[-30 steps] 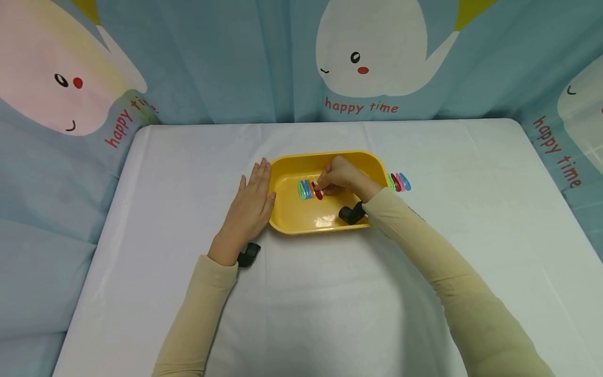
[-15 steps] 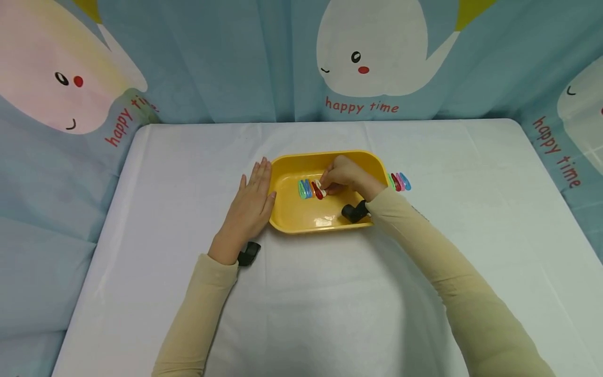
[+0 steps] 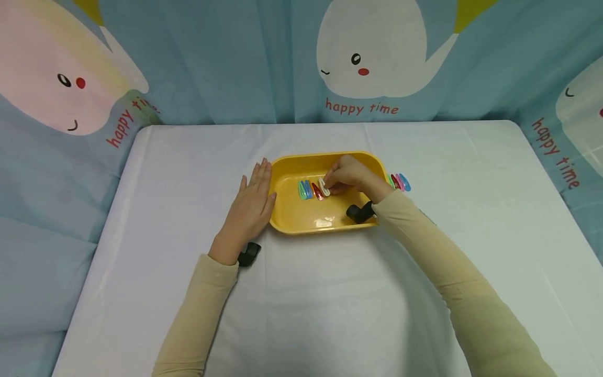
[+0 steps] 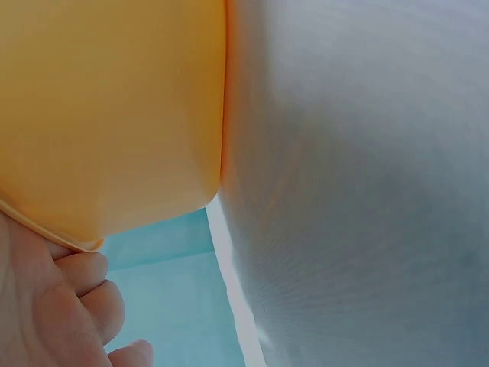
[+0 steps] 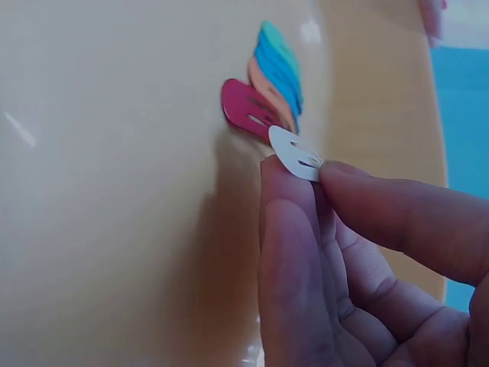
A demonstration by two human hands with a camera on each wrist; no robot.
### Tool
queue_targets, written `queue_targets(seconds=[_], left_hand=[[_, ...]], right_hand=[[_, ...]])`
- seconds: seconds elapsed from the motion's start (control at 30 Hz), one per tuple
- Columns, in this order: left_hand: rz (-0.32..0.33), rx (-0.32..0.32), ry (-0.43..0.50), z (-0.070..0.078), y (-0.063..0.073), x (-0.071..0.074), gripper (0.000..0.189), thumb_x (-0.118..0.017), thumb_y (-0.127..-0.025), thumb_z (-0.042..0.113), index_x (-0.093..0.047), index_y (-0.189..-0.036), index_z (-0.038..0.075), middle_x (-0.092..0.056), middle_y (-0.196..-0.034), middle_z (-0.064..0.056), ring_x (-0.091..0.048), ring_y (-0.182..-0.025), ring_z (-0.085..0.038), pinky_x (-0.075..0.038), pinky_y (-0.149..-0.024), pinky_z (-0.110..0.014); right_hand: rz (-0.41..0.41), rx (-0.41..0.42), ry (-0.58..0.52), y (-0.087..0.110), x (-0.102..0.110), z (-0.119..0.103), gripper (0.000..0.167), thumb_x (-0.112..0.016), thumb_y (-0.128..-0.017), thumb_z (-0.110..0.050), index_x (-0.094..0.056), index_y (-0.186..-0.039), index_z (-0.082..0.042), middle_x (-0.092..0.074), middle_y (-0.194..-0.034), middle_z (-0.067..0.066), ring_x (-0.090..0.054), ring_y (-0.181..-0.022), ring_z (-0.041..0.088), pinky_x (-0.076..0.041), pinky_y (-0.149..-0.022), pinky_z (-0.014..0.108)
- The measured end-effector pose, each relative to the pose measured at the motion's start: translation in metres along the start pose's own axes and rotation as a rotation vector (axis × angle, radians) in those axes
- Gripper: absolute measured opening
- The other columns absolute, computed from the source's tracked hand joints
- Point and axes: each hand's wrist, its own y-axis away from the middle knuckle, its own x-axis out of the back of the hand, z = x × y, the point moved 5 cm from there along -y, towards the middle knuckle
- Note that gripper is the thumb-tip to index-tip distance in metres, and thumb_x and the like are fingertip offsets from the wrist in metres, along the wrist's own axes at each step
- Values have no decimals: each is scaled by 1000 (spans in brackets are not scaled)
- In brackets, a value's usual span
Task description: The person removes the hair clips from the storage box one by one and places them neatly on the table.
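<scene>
In the head view, a white snap hair clip point(image 3: 323, 187) is pinched between the thumb and fingers of my right hand point(image 3: 350, 175), over the floor of a yellow tray point(image 3: 325, 231). Close up in the right wrist view, the white clip point(image 5: 294, 151) shows beside a red hair clip point(image 5: 243, 107). To the left of the red one, green, blue and orange clips point(image 3: 305, 189) lie side by side in the tray. My left hand point(image 3: 249, 207) rests with straight fingers against the tray's left rim; the left wrist view shows its fingers point(image 4: 99, 306) under the rim.
Outside the tray's right end, several more clips point(image 3: 399, 181) in green, red, pink and blue lie in a row on the white tablecloth point(image 3: 311, 303). A blue curtain point(image 3: 235, 63) with whale prints stands behind the table. Each wrist bears a black camera point(image 3: 360, 212).
My right hand has shifted slightly to the right with the white clip, uncovering more of it and widening its gap from the red clip. The left hand has stayed in place.
</scene>
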Motion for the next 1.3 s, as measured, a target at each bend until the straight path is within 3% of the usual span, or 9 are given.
queue_targets(seconds=[0.23, 0.5, 0.83, 1.3], left_hand=[[-4, 10, -2, 0, 0, 0, 61, -32, -102, 26, -4, -151, 2, -1, -158, -8, 1, -144, -21, -3, -114, -47], [-12, 6, 1, 1, 0, -1, 60, -31, -103, 25, -3, -151, 1, 0, -158, -8, 1, -144, -21, -3, -114, -47], [3, -8, 3, 0, 0, 0, 60, -32, -102, 25, -5, -151, 1, -1, -157, -9, -1, -144, -23, -3, -114, -48], [9, -11, 8, 0, 0, -1, 60, -31, -102, 24, -5, -151, 1, -3, -157, -10, -1, -144, -22, -5, -114, -49]], right_hand=[[-10, 10, -19, 7, 3, -2, 14, -66, -86, -1, -66, -92, 12, -62, -69, 8, -62, -57, 15, -56, -66, 31], [-7, 34, -70, 16, 8, -6, 17, -66, -86, 0, -65, -97, 13, -65, -74, 8, -63, -59, 13, -56, -66, 30], [-5, 85, -74, 25, 14, -12, 17, -64, -87, -1, -66, -98, 12, -67, -76, 8, -67, -66, 21, -55, -76, 40], [-39, 153, -136, 37, 20, -14, 19, -62, -87, 1, -63, -100, 15, -67, -77, 6, -66, -67, 18, -56, -71, 35]])
